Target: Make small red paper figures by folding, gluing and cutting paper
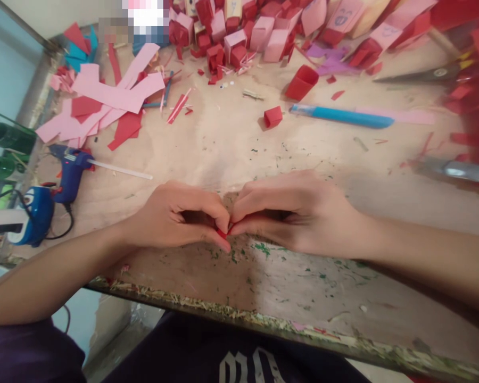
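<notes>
Your wooden table fills most of the view, with a crowded heap of red and pink paper boxes along its far side. Your right hand and left hand meet near the front edge. Pink paper strips lie crossed at the far left, a blue glue gun nearer you; a blue pen lies beyond your right hand, and a little red box sits short of its tip.

Smallest is the red paper piece between your hands, mostly hidden. Your left thumb and forefinger pinch it; your right fingertips are closed together right against it, apparently pinching it too. Expect it to be almost weightless, thin, fairly stiff along a fold but quick to crease or tear. Take it lightly by the edges, pads flat.

For writing, your dark clothing carries large pale letters, cut off and unreadable. A pink box has drawn marks, not words. You can't make out any brand.
</notes>
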A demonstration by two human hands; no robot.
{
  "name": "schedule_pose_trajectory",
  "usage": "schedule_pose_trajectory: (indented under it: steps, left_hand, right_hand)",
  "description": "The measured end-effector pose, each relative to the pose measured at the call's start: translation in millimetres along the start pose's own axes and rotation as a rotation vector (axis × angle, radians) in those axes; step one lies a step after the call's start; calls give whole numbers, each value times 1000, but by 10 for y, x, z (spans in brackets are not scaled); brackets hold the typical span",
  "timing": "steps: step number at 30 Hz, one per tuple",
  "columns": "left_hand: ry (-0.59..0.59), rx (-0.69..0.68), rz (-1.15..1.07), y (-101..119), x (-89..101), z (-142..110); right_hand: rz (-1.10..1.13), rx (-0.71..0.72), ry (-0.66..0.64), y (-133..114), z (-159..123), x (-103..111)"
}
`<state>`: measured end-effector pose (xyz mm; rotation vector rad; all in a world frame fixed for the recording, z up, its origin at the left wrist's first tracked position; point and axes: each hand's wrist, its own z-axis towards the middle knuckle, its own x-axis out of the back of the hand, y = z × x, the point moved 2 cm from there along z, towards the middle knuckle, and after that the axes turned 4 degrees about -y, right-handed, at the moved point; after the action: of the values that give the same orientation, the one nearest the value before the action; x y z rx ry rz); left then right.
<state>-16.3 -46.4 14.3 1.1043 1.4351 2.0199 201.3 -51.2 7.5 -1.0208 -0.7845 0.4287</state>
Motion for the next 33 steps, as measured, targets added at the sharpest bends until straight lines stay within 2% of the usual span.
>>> schedule_pose_trajectory:
  steps: [9, 20, 26, 33]
  left_hand:
    - [-36, 20, -201, -46, -11, -20]
    - [-98, 27, -122, -13, 3, -18]
    - [-92, 95, -110, -33, -10, -11]
    - [-44, 80, -151, -44, -14, -58]
  right_hand:
    - [-135, 82, -10, 0, -1, -16]
    - [-300, 187, -30, 25, -32, -48]
    - [-317, 132, -7, 24, -43, -48]
    - [-312, 89, 23, 17, -35, -28]
